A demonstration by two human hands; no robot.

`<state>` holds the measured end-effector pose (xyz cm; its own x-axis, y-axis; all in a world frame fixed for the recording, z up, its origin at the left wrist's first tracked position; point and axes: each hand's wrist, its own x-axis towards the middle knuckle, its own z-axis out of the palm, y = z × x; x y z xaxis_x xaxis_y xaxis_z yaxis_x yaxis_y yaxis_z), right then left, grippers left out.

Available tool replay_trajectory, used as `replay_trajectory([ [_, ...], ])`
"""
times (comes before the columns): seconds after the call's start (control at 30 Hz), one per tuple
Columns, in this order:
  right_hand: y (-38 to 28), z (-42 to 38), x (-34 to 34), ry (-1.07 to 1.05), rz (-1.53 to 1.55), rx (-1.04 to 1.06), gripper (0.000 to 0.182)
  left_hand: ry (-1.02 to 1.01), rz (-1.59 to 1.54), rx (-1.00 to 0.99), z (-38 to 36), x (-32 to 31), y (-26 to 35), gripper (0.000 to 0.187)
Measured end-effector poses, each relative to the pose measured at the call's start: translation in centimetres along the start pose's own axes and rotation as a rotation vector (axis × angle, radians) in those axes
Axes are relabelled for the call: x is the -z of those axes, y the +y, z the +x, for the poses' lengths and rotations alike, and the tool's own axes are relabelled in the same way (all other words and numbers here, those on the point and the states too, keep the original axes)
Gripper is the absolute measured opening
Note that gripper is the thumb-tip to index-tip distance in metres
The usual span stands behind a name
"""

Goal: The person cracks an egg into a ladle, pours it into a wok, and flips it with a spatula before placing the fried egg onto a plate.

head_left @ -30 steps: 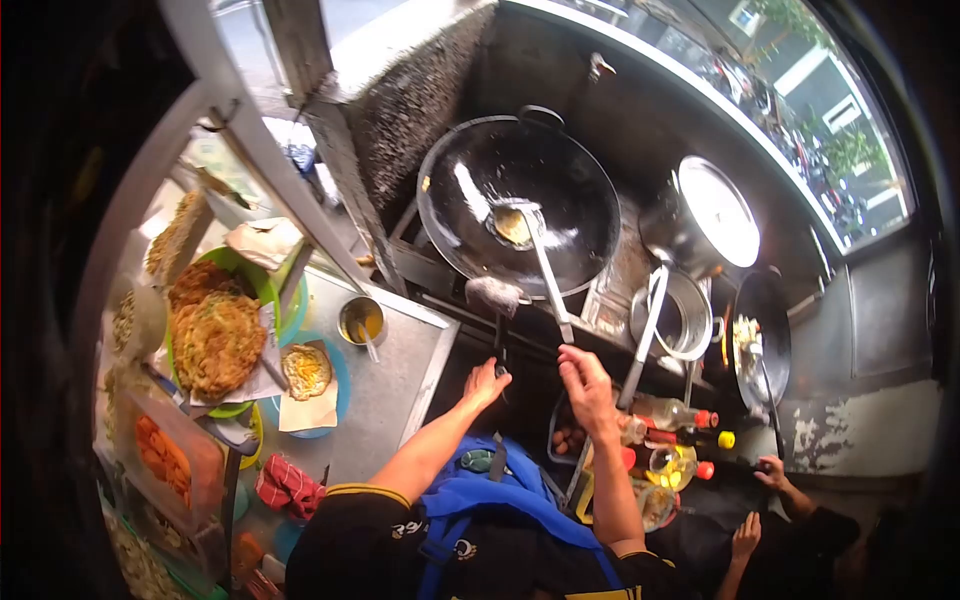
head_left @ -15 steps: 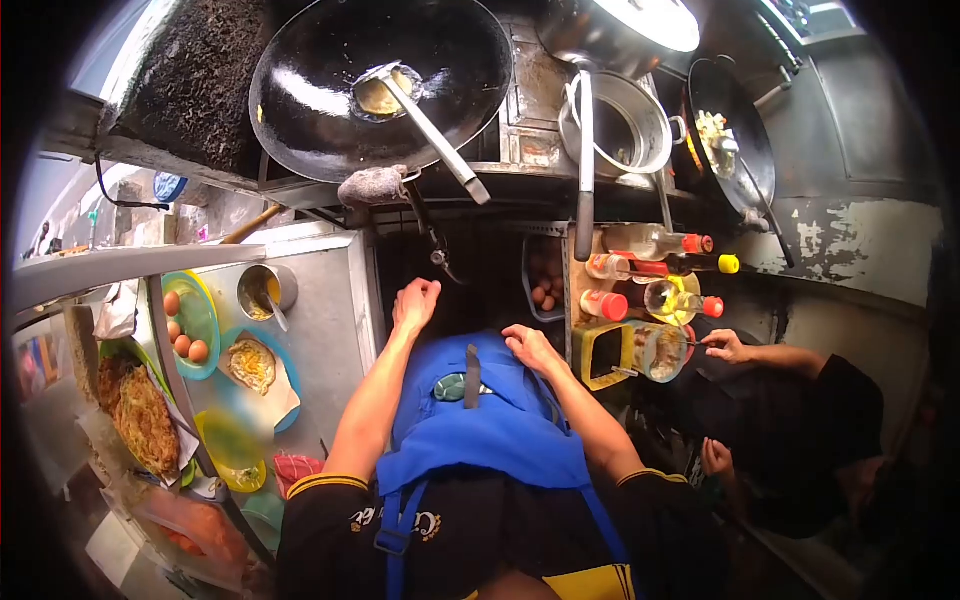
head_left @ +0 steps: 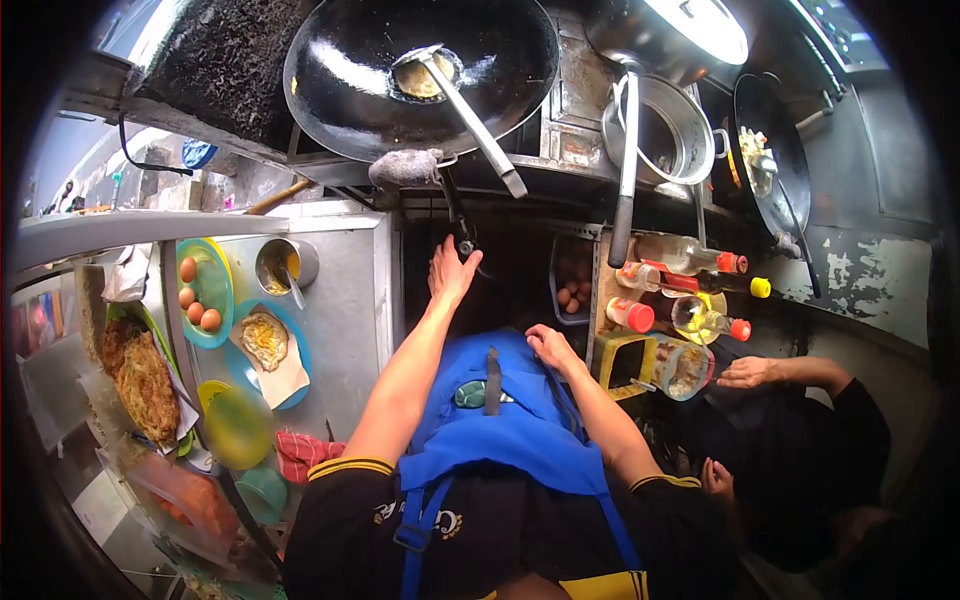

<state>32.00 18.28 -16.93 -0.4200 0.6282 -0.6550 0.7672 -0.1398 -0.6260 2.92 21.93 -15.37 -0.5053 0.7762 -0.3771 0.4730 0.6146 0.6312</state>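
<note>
My left hand (head_left: 453, 273) reaches forward below the stove's front edge, its fingers and thumb about the small knob of a gas valve (head_left: 466, 246). My right hand (head_left: 552, 350) rests by the edge of my blue apron (head_left: 500, 420), fingers loosely bent, holding nothing. Ahead stands a large black wok (head_left: 340, 110). Within it a small round of egg-like food (head_left: 420, 78) lies in oil under a metal ladle or turner (head_left: 475, 125), whose handle leans over the rim. A grey cloth wraps the wok's handle (head_left: 405, 168).
At left are a plate of eggs (head_left: 226, 330), a fried egg on paper (head_left: 264, 340), a metal cup (head_left: 308, 262) and browned fried food (head_left: 147, 395). To the right are bottles (head_left: 685, 255), a pot (head_left: 690, 160) and a second wok (head_left: 795, 140). A co-worker's hand (head_left: 745, 373) is beside a jar (head_left: 683, 370).
My left hand has moved forward and right from the counter's edge to the gas valve. My right hand has stayed by the apron. The whole view has shifted slightly; the co-worker's hand has turned.
</note>
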Motion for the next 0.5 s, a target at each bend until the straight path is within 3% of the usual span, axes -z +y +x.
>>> replay_trajectory([
  [0.17,2.2,2.3,-0.7,0.181,0.030,-0.157,0.020,0.150,-0.114,-0.126,-2.0,-1.0,-1.6,0.069],
  [0.3,9.8,8.2,-2.3,0.310,0.198,-0.084,0.017,-0.113,-0.345,-0.143,-7.3,1.6,-2.9,0.045],
  [0.37,12.7,10.9,-2.7,0.657,-0.338,0.125,0.019,-0.191,-0.368,-0.074,-10.5,2.5,-3.6,0.040],
  [0.43,12.6,13.2,-1.2,0.510,-0.207,-0.199,0.021,-0.306,-0.357,0.047,-13.2,4.6,-3.6,0.038],
  [0.5,9.8,13.7,0.9,0.459,-0.165,-0.329,0.022,-0.358,-0.327,0.078,-15.2,5.9,-3.7,0.036],
])
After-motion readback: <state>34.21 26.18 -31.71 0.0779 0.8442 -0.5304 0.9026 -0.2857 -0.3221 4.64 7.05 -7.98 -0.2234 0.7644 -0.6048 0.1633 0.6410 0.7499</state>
